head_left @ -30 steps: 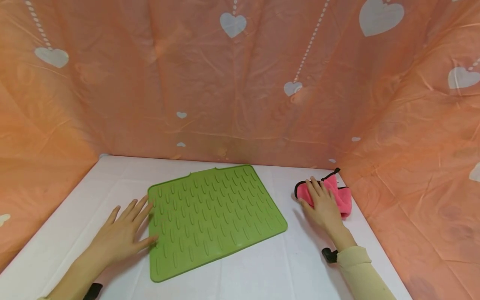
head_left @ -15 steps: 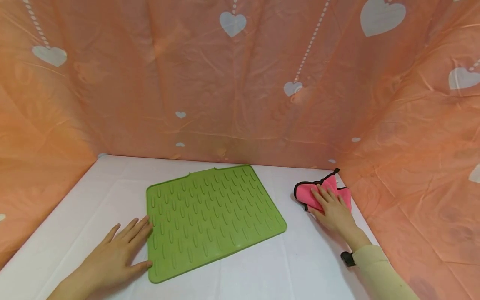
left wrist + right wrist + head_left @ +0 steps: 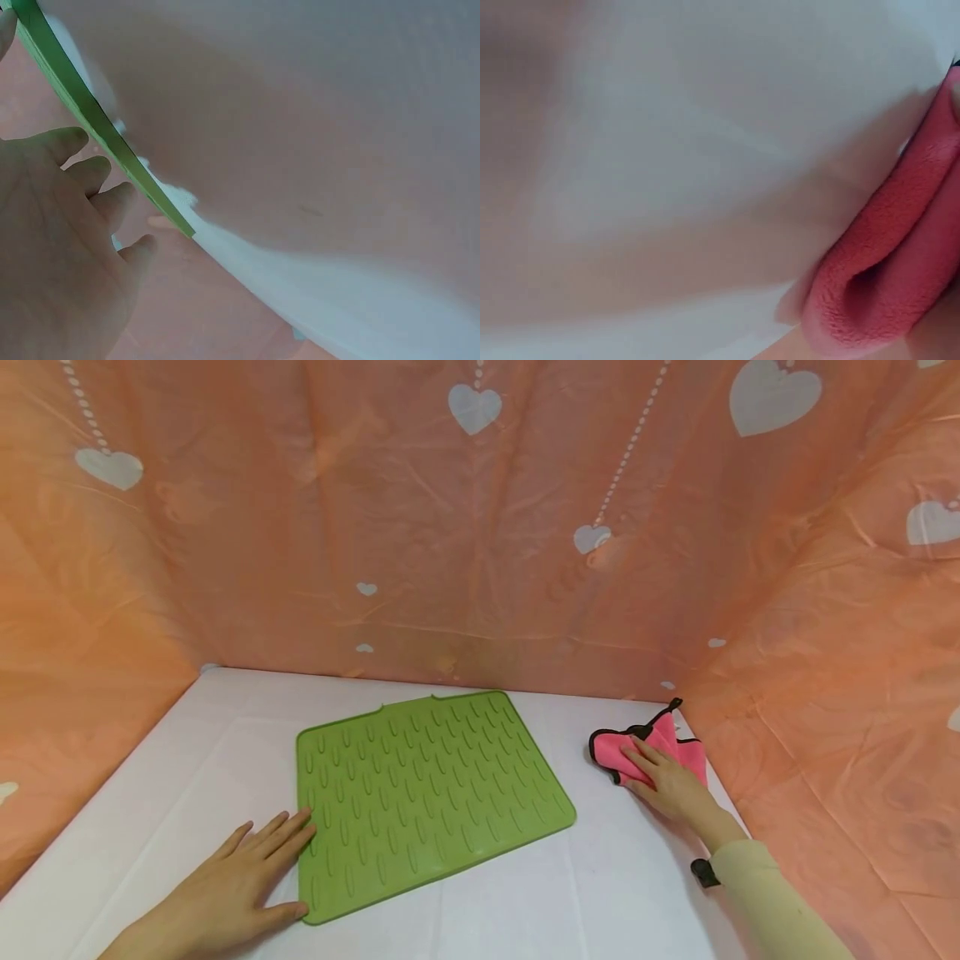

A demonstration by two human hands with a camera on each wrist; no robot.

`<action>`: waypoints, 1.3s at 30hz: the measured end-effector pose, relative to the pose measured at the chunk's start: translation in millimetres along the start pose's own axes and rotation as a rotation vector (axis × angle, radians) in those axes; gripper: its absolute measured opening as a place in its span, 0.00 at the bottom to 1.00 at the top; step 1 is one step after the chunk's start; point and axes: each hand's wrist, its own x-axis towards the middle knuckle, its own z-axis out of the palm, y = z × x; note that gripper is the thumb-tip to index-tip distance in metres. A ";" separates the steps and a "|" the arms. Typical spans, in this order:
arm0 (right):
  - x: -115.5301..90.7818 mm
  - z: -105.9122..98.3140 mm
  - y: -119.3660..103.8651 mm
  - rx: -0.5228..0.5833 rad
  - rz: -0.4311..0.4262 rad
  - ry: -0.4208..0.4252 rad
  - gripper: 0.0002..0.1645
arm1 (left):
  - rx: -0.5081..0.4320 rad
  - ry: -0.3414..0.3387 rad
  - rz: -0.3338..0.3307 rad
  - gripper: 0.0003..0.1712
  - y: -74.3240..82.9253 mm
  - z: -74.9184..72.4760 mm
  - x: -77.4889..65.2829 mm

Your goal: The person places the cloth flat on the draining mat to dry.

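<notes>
The green ridged silicone mat (image 3: 435, 785) lies flat on the white-covered table. My left hand (image 3: 232, 877) is at its left edge, fingers spread and fairly straight, fingertips over the rim and thumb by the near left corner. In the left wrist view the mat's edge (image 3: 97, 120) runs past the fingers of my left hand (image 3: 60, 225). A crumpled pink cloth (image 3: 611, 747) with black trim lies at the table's right side. My right hand (image 3: 675, 793) rests on it with outstretched fingers. The right wrist view shows a thick fold of the pink cloth (image 3: 885, 277); most of that hand is hidden there.
An orange curtain (image 3: 420, 568) with white hearts stands behind the table and along both sides. White tablecloth (image 3: 525, 893) shows between the mat and the pink cloth and in front of the mat.
My left hand has slid nearer along the mat's left edge. My right hand has shifted right and toward me over the pink cloth, baring more of its left part. The mat has stayed put.
</notes>
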 end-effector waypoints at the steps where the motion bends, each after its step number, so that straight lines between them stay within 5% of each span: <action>1: 0.6 0.4 1.2 -0.004 -0.012 0.003 0.39 | 0.000 0.000 0.000 0.53 0.2 0.4 -0.2; 11: 6.5 2.8 5.2 -0.076 -0.125 0.137 0.30 | 0.007 0.004 -0.003 0.53 -0.5 3.1 -2.2; 26: 13.2 -10.2 2.2 -0.003 -0.048 0.172 0.28 | -0.005 -0.032 -0.036 0.52 1.6 1.2 -2.1; 39: 27.4 -37.3 -16.4 -0.011 -0.213 0.474 0.28 | -0.009 -0.047 -0.034 0.50 0.9 0.8 -1.1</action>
